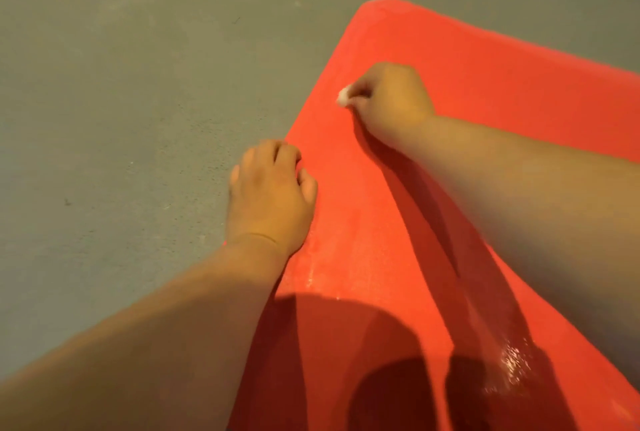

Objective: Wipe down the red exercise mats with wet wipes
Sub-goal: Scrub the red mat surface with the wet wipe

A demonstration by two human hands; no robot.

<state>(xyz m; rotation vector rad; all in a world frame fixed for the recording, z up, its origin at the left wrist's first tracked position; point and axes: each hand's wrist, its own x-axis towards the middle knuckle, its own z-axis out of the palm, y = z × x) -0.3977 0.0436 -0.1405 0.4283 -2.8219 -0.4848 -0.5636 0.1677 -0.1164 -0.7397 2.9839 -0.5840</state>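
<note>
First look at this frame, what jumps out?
The red exercise mat fills the right half, over grey floor. The right hand pinches a wadded white wet wipe against it near its left edge; the left hand rests at that edge, fingers curled. Wet sheen glints lower right.

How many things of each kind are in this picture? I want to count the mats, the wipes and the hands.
Red mat: 1
White wipe: 1
Hands: 2, left hand and right hand
Total: 4
</note>
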